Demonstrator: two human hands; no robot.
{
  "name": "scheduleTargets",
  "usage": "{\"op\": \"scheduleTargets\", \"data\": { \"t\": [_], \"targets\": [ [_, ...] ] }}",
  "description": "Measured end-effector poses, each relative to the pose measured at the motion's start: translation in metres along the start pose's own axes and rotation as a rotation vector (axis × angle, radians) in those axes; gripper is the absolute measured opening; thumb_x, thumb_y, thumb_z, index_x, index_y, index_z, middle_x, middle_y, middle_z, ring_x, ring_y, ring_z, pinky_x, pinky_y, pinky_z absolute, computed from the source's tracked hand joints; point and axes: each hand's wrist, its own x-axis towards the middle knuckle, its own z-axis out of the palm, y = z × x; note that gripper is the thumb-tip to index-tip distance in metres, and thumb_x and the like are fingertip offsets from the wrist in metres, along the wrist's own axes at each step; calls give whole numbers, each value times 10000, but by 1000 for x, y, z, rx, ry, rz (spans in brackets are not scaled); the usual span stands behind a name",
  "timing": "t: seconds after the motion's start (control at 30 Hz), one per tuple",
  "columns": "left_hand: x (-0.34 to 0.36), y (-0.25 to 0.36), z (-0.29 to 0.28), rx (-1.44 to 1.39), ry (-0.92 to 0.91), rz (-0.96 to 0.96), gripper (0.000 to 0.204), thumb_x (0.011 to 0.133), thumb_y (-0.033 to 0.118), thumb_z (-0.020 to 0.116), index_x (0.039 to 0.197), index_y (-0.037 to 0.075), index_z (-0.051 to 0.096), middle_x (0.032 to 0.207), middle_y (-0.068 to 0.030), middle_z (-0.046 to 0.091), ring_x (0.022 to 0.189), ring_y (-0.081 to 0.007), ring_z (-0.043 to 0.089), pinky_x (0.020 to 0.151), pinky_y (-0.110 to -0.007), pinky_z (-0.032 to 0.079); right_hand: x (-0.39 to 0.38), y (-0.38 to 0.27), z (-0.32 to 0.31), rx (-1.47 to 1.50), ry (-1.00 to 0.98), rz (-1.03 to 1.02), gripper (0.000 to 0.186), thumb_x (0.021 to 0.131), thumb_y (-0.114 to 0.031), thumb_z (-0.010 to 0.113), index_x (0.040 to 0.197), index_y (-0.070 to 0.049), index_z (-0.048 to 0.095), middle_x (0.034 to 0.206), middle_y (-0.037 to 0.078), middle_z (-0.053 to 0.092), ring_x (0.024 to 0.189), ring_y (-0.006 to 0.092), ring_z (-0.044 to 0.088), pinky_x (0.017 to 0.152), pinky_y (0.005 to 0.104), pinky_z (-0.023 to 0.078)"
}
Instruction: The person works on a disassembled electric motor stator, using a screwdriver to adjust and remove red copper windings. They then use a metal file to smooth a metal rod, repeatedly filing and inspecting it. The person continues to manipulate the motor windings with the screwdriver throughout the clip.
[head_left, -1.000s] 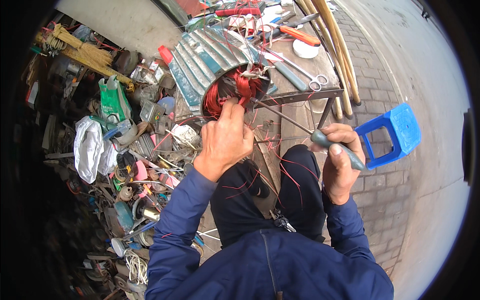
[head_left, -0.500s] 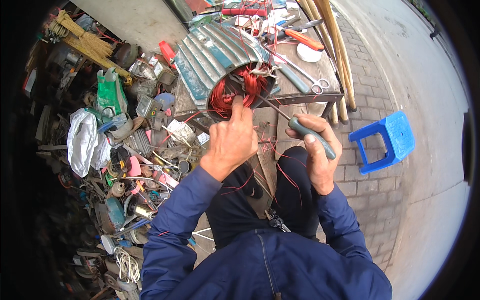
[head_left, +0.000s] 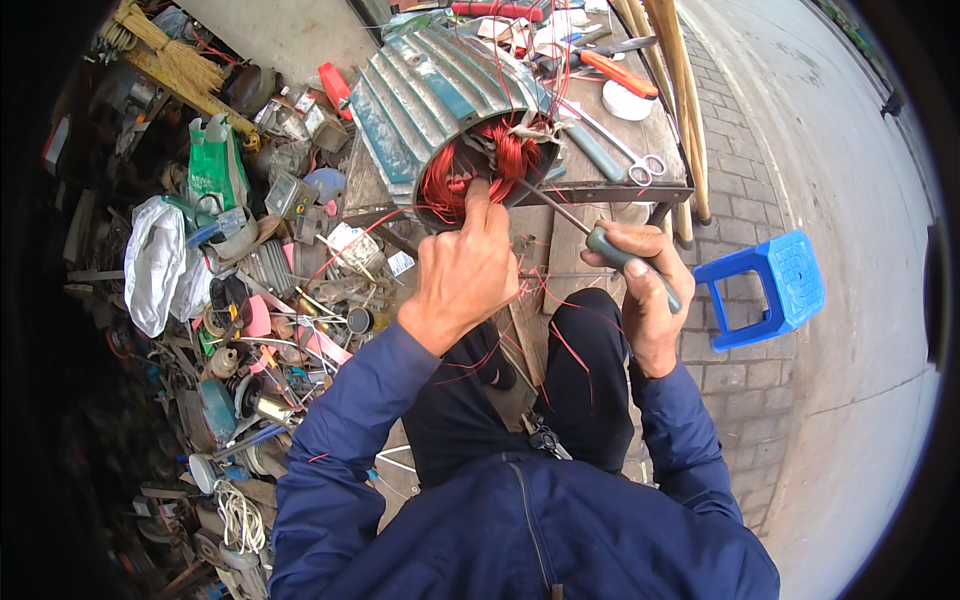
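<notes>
A teal ribbed motor housing [head_left: 425, 95] lies on its side on the worn table [head_left: 595, 168], its open end toward me, packed with red wire windings [head_left: 510, 150]. My left hand [head_left: 465, 275] is at that opening, index finger reaching onto the windings and the other fingers curled; its fingertips are partly hidden. My right hand [head_left: 650, 290] grips a screwdriver [head_left: 618, 255] by its grey-green handle; the long shaft slants up-left into the housing's right side. Loose red wires hang below over my dark trousers. Scissors [head_left: 645, 170], orange-handled pliers [head_left: 615, 75] and a white roll [head_left: 628, 100] lie beside the housing.
A dense heap of scrap parts, bags and cables [head_left: 250, 320] covers the left. A straw broom [head_left: 165, 50] is at upper left. Wooden poles [head_left: 680, 120] lean beside the table. A blue plastic stool [head_left: 780, 280] stands on the right paving, bordered by a road.
My right hand has moved up and left, toward the housing, with the screwdriver. My left hand's middle finger has curled back while the index stays in the opening. The view has shifted slightly.
</notes>
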Motion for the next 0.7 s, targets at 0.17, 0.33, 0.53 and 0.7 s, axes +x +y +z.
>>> {"op": "scheduleTargets", "data": {
  "t": [0.17,0.33,0.53,0.7],
  "targets": [
    [0,0,2,-18,27,-3,282,782,101,677,1015,-27,584,1380,-283,601,588,-404,702,513,-476,579,9,-19,4,-146,-57,11,302,929,-66,554,1128,122,684,1162,233,705,958,276,751,879,371,590],
    [-1,0,5,-44,54,-19,276,791,106,679,1013,-28,586,1378,-281,602,593,-407,705,518,-483,578,26,-41,11,-382,-158,-38,306,919,-51,514,1105,138,668,1093,216,729,959,277,759,868,360,587],
    [0,-1,5,-101,96,-23,303,802,107,677,1051,-28,569,1334,-269,617,631,-411,713,539,-493,581,30,-55,17,-446,-218,-2,304,920,-54,518,1107,130,670,1075,202,725,963,272,761,854,352,588],
    [-1,-2,6,-113,100,-31,318,806,108,678,1070,-25,560,1319,-263,622,644,-415,716,547,-495,585,29,-47,19,-373,-180,5,319,921,-61,514,1120,140,661,1125,211,712,968,299,763,882,377,599]
  ]
}}
